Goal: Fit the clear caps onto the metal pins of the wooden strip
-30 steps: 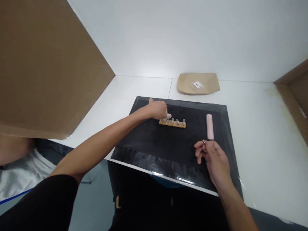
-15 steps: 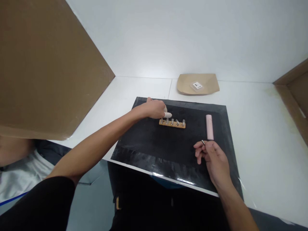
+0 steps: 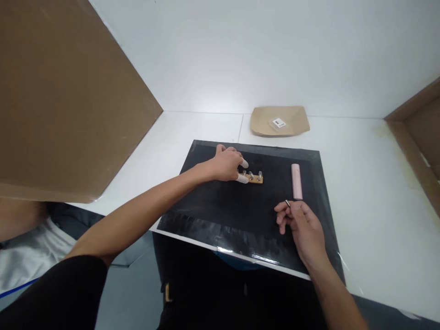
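Note:
My left hand (image 3: 228, 164) is over the left part of a small wooden strip (image 3: 255, 180), its thumb and index finger, both in white finger cots, spread apart on either side of it. Several small clear-and-metal pieces stand in a row on the strip, among them one clear piece (image 3: 260, 175) at the right end. The hand hides the strip's left end. At the lower right, my right hand (image 3: 305, 227) pinches a small shiny metal cylinder (image 3: 288, 203) between thumb and index finger, the other fingers loosely curled. Just beyond this hand lies a pink bar-shaped case (image 3: 296, 181).
A black mat (image 3: 213, 206) covers the middle of the white table (image 3: 371, 192). Behind it, a brown paper tray (image 3: 256, 121) holds a small clear box (image 3: 277, 123) with a label. A brown board (image 3: 85, 101) rises at left; part of another person shows beneath it.
My left hand has moved right and slightly nearer, from behind the strip to over its left part, and its fingers have spread. My right hand keeps its pinch on the metal cylinder.

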A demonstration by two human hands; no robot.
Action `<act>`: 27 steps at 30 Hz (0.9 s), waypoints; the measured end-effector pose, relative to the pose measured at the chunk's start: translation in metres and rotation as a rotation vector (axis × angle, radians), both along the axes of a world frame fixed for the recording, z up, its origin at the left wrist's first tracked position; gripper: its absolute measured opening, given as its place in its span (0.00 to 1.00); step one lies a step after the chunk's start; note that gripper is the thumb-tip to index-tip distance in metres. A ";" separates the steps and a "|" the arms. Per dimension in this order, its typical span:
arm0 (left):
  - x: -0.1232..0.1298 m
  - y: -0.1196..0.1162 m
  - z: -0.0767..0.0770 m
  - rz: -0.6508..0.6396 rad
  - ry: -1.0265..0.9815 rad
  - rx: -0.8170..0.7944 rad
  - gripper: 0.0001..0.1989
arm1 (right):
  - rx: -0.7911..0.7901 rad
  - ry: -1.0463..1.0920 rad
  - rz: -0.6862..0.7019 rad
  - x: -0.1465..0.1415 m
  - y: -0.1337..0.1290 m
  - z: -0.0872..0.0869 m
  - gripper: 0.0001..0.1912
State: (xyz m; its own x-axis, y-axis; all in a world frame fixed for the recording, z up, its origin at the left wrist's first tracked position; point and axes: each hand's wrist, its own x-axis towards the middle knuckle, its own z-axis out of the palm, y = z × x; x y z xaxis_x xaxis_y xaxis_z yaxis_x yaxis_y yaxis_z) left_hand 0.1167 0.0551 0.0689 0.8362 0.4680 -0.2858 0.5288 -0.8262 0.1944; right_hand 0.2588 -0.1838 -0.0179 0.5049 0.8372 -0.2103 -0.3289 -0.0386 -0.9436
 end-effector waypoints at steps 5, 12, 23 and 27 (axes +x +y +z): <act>0.002 0.000 -0.009 -0.014 -0.049 0.010 0.11 | -0.004 0.007 0.001 0.000 -0.001 -0.002 0.23; 0.004 -0.004 -0.010 -0.020 -0.040 0.005 0.10 | -0.004 0.013 0.004 0.000 0.000 -0.001 0.24; 0.005 -0.009 -0.001 0.037 -0.011 0.008 0.14 | -0.009 0.010 0.010 0.000 0.000 -0.002 0.23; 0.003 -0.007 -0.003 0.073 -0.020 0.010 0.12 | -0.008 0.006 0.009 0.000 -0.001 -0.002 0.23</act>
State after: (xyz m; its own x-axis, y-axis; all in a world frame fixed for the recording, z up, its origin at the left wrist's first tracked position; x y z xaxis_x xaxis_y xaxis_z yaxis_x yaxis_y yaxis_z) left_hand 0.1194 0.0486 0.0658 0.8050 0.5311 -0.2643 0.5842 -0.7873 0.1972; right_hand 0.2589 -0.1847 -0.0197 0.4961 0.8400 -0.2200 -0.3345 -0.0489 -0.9411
